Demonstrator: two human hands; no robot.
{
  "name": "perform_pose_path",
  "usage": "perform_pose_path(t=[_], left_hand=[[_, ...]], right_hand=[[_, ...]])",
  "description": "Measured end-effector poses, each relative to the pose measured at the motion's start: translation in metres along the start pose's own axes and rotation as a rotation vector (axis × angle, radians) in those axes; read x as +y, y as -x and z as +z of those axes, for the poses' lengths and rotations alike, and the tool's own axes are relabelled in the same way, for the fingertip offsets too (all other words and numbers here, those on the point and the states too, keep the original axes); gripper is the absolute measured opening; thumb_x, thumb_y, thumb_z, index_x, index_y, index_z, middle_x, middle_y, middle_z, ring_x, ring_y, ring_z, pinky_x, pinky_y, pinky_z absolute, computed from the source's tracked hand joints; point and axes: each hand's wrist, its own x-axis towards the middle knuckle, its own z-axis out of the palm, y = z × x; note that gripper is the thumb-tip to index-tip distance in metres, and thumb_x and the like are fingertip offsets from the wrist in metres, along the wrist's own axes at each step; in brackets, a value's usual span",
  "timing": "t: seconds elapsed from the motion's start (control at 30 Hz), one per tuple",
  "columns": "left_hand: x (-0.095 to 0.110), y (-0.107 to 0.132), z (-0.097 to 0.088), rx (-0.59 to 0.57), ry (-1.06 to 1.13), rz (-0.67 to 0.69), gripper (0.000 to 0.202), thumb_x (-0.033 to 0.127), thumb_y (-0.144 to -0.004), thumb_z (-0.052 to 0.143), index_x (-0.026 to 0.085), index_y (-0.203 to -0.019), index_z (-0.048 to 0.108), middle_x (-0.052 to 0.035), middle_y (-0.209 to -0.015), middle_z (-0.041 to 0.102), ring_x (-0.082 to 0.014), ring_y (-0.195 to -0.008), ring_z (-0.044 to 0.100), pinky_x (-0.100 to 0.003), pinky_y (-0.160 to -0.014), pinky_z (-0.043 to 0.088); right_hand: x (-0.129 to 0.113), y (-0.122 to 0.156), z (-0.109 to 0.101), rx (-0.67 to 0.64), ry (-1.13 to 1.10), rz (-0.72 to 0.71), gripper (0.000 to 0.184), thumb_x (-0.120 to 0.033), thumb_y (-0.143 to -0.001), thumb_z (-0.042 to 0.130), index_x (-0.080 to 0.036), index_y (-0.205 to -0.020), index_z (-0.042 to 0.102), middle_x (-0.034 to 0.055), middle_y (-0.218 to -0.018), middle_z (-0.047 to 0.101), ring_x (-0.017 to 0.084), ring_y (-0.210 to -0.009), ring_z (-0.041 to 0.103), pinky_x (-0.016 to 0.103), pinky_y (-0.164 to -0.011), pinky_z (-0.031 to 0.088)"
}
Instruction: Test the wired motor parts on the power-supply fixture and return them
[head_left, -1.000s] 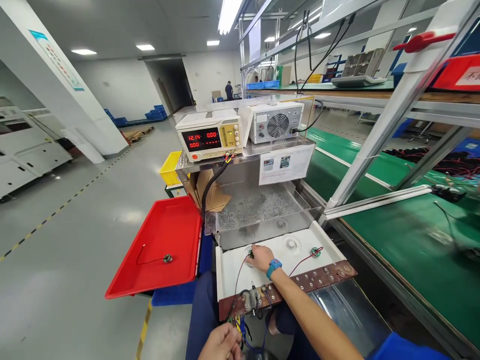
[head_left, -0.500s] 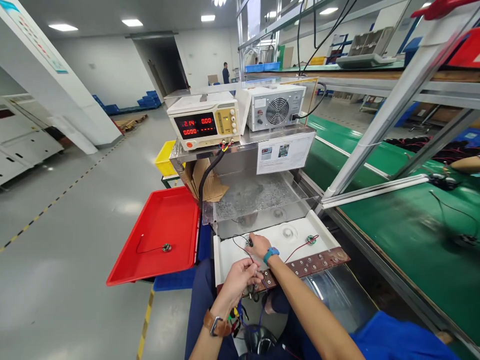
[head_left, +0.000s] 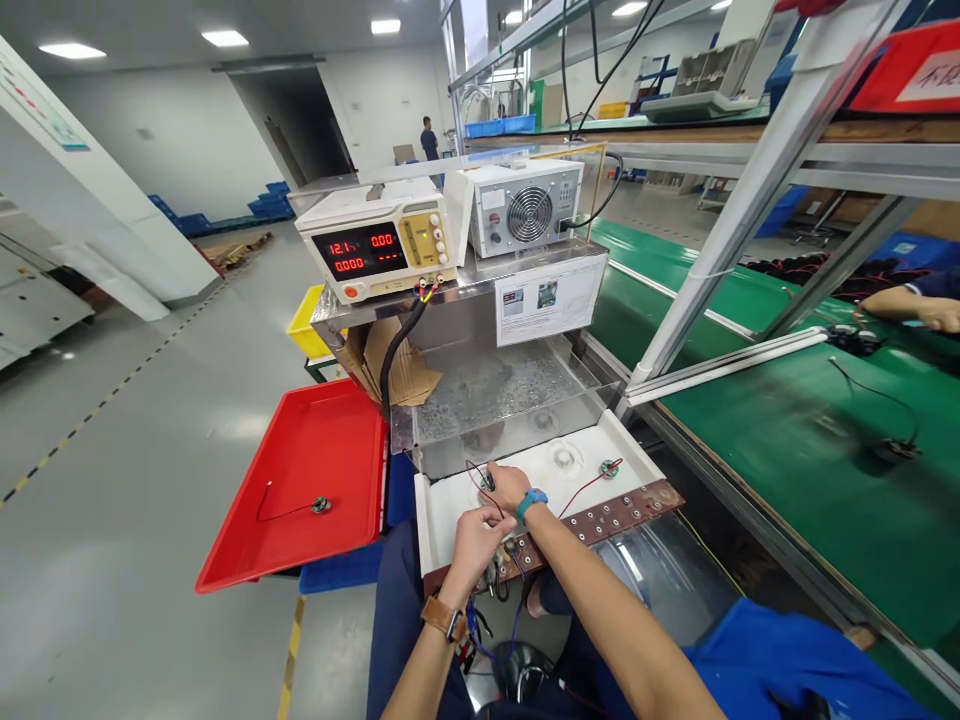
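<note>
My right hand [head_left: 508, 488], with a teal band at its wrist, has its fingers closed on a small round part [head_left: 487, 482] at the left of the white tray [head_left: 450, 505]. A thin dark red wire [head_left: 469, 467] loops up from that part and runs down to my left hand [head_left: 478, 542], which pinches it between thumb and fingers. A brown-strapped watch sits on the left wrist. Below both hands lies a brown strip [head_left: 622, 515] with rows of metal studs. Another round green part [head_left: 610, 468] with a red wire rests at the tray's right.
To the left is a red tray [head_left: 322, 430] holding one round part with a wire [head_left: 321, 505]. A power supply [head_left: 375, 250] with lit red digits stands ahead on a metal shelf. On the right runs a green conveyor [head_left: 810, 440], where another person's hand [head_left: 937, 312] shows.
The view has shifted slightly, so the scene sits further left. My left hand has moved up a little along the wire, nearer my right hand, which keeps hold of the round part.
</note>
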Motion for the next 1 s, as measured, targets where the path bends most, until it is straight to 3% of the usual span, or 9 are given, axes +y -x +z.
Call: perform_pose_path(t=[0.23,1.0], left_hand=[[-0.015,-0.003,0.003,-0.023,-0.094,-0.022,0.031,0.045,-0.069,0.065,0.016,-0.059,0.067,0.0003,-0.054,0.060,-0.0144,-0.055,0.051,-0.026,-0.058,0.036],[-0.008,0.001,0.006,0.020,-0.136,-0.060,0.020,0.034,-0.066,0.063,0.016,-0.056,0.064,0.0001,-0.055,0.060,-0.0157,-0.058,0.050,-0.026,-0.057,0.035]], right_hand=[[0.002,-0.001,0.002,-0.005,0.015,-0.018,0.040,-0.041,-0.082,0.059,-0.017,-0.113,0.056,0.0116,-0.102,0.072,0.025,-0.094,0.066,0.029,-0.074,0.039],[0.002,-0.003,0.011,0.044,-0.045,-0.026,0.039,-0.037,-0.078,0.060,-0.019,-0.113,0.058,0.0098,-0.099,0.073,0.026,-0.092,0.067,0.029,-0.073,0.039]])
